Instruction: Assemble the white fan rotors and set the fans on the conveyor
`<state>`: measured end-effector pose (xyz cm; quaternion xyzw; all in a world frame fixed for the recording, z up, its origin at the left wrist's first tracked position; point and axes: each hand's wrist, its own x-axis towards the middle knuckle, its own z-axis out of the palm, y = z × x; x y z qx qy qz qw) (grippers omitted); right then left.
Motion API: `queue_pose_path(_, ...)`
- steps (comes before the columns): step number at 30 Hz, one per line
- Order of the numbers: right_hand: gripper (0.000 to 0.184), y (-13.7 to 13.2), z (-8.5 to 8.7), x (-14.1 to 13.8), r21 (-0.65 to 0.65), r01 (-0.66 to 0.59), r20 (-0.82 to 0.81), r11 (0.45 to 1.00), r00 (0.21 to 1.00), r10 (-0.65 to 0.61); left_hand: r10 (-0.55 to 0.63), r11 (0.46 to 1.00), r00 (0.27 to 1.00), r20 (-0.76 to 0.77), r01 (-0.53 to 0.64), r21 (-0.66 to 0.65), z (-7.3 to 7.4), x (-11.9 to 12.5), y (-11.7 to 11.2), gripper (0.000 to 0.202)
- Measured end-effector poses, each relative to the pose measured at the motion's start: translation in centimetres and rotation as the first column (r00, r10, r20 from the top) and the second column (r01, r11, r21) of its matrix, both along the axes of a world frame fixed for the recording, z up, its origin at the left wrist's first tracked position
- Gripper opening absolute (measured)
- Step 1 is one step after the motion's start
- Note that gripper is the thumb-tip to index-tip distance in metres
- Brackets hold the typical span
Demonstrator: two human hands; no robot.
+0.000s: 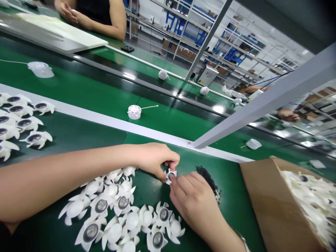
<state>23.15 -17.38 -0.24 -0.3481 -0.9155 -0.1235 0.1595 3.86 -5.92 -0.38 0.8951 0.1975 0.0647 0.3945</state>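
Note:
My left hand reaches in from the left and pinches a small white fan impeller between thumb and fingers. My right hand comes up from below and its fingertips press on the same impeller from the right. Both hands meet above the green table. Just below them lies a heap of white impellers, some showing dark round hubs. A small pile of tiny black parts sits right of my hands.
A cardboard box full of white impellers stands at the right. More impellers lie in rows at the far left. A white round part rides the conveyor belt. A grey metal post slants overhead. Another person's arms rest across the line.

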Motion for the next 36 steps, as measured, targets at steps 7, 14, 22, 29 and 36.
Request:
queue_pose_path(7,0.015,3.2,1.4,6.2,-0.052,0.184,-0.427,0.982,0.885,-0.188,-0.052,0.998,0.999,0.015,0.051,0.045,-0.2,-0.2,0.1,0.034)
queue_pose_path(14,0.012,5.8,-0.4,12.1,-0.058,0.358,-0.514,0.932,0.79,-0.335,-0.095,0.995,0.995,0.04,0.094,0.042,0.0,-0.5,0.1,0.035)
queue_pose_path(22,0.03,8.1,-3.3,14.6,-0.31,0.419,-0.559,0.854,0.646,-0.52,-0.009,0.995,1.0,-0.014,0.007,-0.102,0.0,-0.8,0.3,0.046)
queue_pose_path(29,0.036,8.2,-3.1,13.9,-0.387,0.399,-0.582,0.831,0.593,-0.556,0.093,0.969,0.994,-0.058,-0.104,-0.224,0.0,-0.7,0.2,0.054)
queue_pose_path(36,0.035,8.8,-4.0,15.2,-0.403,0.431,-0.588,0.807,0.554,-0.589,0.125,0.96,0.987,-0.106,-0.147,-0.239,0.2,-0.6,0.3,0.058)
